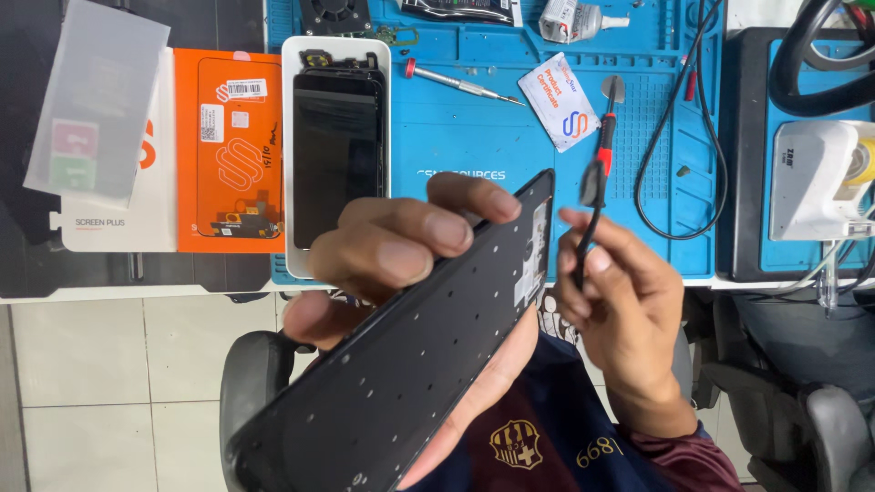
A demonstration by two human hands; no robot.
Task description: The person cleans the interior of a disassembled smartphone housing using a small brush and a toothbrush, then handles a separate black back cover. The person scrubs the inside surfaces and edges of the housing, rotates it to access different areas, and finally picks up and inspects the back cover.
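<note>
My left hand (401, 251) grips a long black flat panel (401, 364) dotted with small holes, tilted from lower left to upper right over my lap. My right hand (620, 301) pinches a thin tool with a red and black handle and a round flat metal tip (602, 146), held upright just beside the panel's upper right corner. A white tray (290, 164) on the blue work mat (474, 137) holds a dark phone screen assembly (335, 159).
An orange box (230, 150) and a white box with a clear film sheet (96, 100) lie left of the tray. A screwdriver (456, 84), a card (561, 102), a glue tube (574, 18), a black cable (679, 155) and a white device (820, 178) lie about the mat.
</note>
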